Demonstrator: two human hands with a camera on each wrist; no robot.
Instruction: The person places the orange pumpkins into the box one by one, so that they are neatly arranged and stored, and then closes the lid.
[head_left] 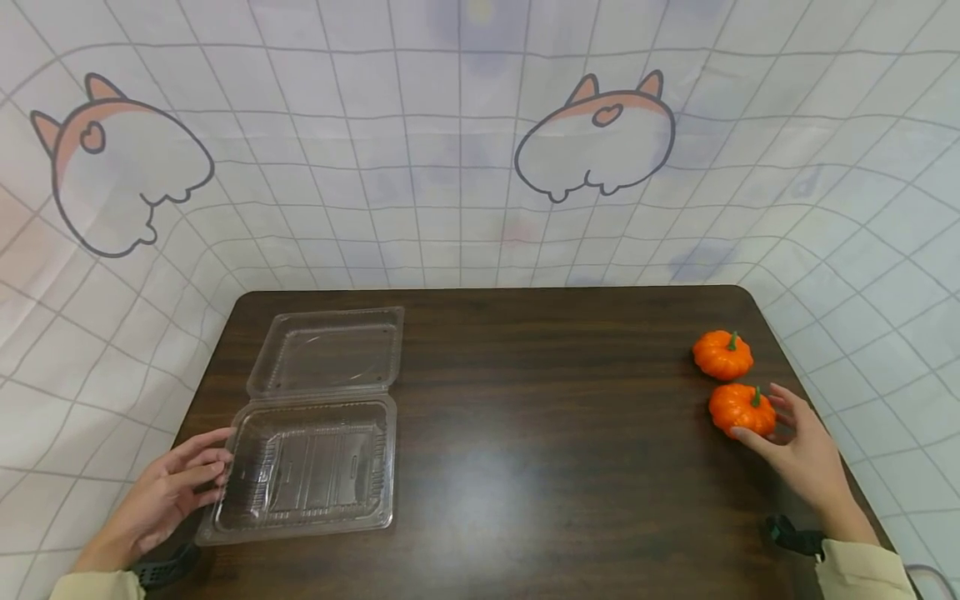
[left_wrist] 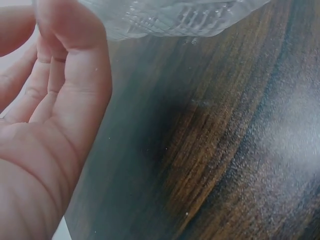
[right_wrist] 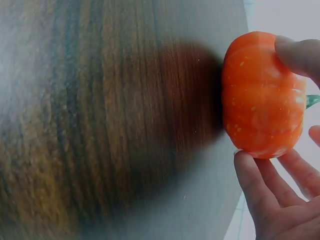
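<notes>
A clear plastic clamshell box (head_left: pixel 311 522) lies unfolded on the left of the table, its lid (head_left: pixel 341 354) laid back on the far side. At the left rim of its base, my left hand (head_left: pixel 168 492) holds the edge between thumb and bent fingers; the left wrist view shows the ribbed wall (left_wrist: pixel 190 17) just past the thumb. On the right, my right hand (head_left: pixel 806 458) grips a small orange pumpkin (head_left: pixel 735 408) with a green stem, thumb on one side and fingertips on the other. Just behind it sits a second orange pumpkin (head_left: pixel 722 356).
The dark wood-grain table (head_left: pixel 525 433) stretches between the box and the pumpkins. A white grid-patterned curtain (head_left: pixel 450 167) with cartoon animals hangs around its back and sides. Dark bands (head_left: pixel 793 535) circle both wrists.
</notes>
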